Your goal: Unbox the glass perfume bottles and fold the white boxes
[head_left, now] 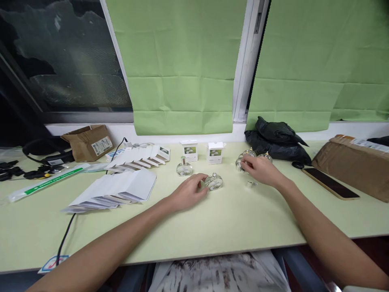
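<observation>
My left hand point(189, 193) rests on the table with its thumb and fingers closed on the left edge of a round, clear glass perfume bottle point(214, 182). Farther right, my right hand point(260, 168) pinches at another perfume bottle point(240, 161) in a small group; its fingertips partly cover the glass. A gold-necked perfume bottle point(266, 155) shows behind that hand. Just below it lies a small silvery cap point(251, 184). One more perfume bottle point(184, 167) stands upright beyond my left hand, with two small white boxes point(214, 154) behind.
Rows of white folded cartons point(118, 188) lie at left, near an open brown box point(91, 144) and a black cable point(65, 235). Black plastic bags point(278, 142) sit at the back right. A phone point(330, 183) and a brown parcel point(352, 166) are on the right.
</observation>
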A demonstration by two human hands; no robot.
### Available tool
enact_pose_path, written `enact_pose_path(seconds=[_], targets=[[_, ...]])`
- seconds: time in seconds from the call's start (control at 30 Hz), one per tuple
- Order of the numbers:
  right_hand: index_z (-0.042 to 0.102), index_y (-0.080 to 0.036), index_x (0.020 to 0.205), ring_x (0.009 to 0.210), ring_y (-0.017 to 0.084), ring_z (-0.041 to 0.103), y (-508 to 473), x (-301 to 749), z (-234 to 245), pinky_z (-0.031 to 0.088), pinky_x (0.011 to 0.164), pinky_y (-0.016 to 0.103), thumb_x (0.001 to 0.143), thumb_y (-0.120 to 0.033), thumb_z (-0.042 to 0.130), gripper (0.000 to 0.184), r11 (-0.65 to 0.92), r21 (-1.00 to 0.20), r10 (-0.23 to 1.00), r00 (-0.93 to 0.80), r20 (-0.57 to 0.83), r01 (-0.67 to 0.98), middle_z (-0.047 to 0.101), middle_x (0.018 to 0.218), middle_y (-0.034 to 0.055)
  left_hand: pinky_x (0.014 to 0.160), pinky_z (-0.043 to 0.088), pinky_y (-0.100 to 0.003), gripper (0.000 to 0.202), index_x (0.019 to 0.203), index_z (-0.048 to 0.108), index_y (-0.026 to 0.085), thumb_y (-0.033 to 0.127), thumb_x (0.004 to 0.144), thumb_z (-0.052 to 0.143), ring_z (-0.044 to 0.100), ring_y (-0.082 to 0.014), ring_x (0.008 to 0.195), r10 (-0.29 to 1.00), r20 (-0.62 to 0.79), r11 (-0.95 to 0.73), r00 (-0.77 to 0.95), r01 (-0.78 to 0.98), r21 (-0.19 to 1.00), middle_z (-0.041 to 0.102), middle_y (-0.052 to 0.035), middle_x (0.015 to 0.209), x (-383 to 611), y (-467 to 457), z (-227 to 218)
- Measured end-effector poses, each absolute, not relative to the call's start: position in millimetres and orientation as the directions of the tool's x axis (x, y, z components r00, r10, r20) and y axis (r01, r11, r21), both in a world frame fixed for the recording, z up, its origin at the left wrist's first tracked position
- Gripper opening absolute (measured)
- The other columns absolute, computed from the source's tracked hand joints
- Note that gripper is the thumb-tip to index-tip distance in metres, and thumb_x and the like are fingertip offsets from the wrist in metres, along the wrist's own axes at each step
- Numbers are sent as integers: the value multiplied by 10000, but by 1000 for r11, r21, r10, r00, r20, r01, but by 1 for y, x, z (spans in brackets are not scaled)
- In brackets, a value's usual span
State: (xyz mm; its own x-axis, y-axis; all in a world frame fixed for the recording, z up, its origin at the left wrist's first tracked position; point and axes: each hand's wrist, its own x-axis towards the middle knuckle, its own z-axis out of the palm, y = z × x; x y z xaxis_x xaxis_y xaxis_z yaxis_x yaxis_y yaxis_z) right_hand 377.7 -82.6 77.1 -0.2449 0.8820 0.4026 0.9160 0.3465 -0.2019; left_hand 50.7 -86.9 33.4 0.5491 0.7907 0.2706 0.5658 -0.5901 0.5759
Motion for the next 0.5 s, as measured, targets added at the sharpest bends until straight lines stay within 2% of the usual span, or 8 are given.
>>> enact_pose_path(seconds=[0.13,0.23,0.33,0.43,0.5], targets=[[600,-220,828,668,193,577,-82,404,81,306,607,281,949,-253,512,154,270,-106,950,-247,190,957,665,732,35,757,482,-339,368,1267,623,231,423,955,584,629,-225,859,795,275,-588,541,577,567,673,-49,971,48,-86,33],[598,-216,869,679,189,587,-84,415,77,307,583,272,888,-219,558,44,233,-120,972,-234,4,965,682,786,40,747,483,-336,362,1254,628,241,431,948,588,626,-222,846,802,275,-581,530,586,565,670,-42,964,47,-86,34],[596,-214,908,634,176,585,-85,417,72,305,546,268,859,-216,587,51,183,-143,966,-205,-156,973,679,792,38,742,483,-334,353,1238,637,245,436,945,592,629,-220,844,804,275,-577,527,584,571,673,-39,962,47,-86,34],[589,-210,951,581,162,579,-86,413,67,318,525,269,865,-231,591,89,122,-179,952,-166,-256,976,684,827,45,748,487,-339,363,1247,634,239,439,946,591,634,-224,857,806,269,-574,527,584,574,676,-45,982,46,-87,35],[579,-212,964,588,158,587,-86,409,63,333,530,266,876,-226,586,89,130,-215,942,-188,-277,968,687,867,49,762,490,-344,367,1252,628,236,442,950,588,637,-227,878,806,264,-572,529,586,573,677,-51,1007,46,-87,35]])
